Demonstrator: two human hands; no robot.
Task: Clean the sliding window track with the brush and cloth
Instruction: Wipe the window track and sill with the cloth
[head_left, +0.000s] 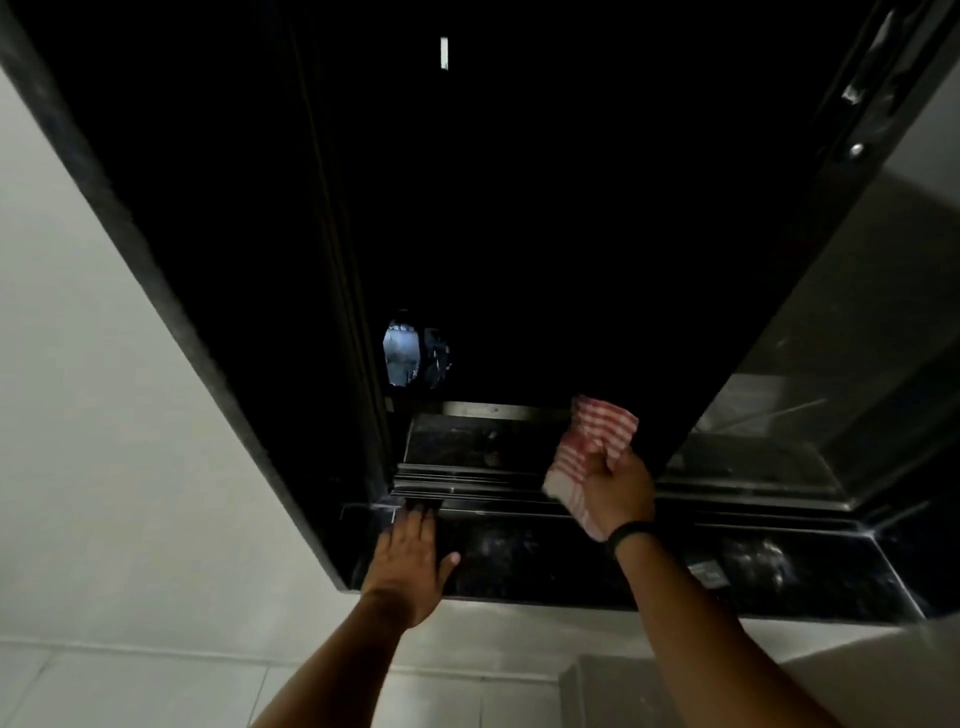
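Observation:
A dark sliding window track (478, 486) runs along the bottom of an open black-framed window. My left hand (410, 561) lies flat on the black stone sill (530, 561), its fingertips at the left end of the track. My right hand (615, 486) is shut on a red-and-white striped cloth (592, 441), held just above the track near the edge of the sliding glass pane (810, 395). A black band circles my right wrist. No brush shows in this view.
The black window frame (171, 291) slants up on the left against a white wall (78, 415). Outside the opening it is dark, with a small lit patch (402, 356). Pale tiles (467, 691) lie below the sill.

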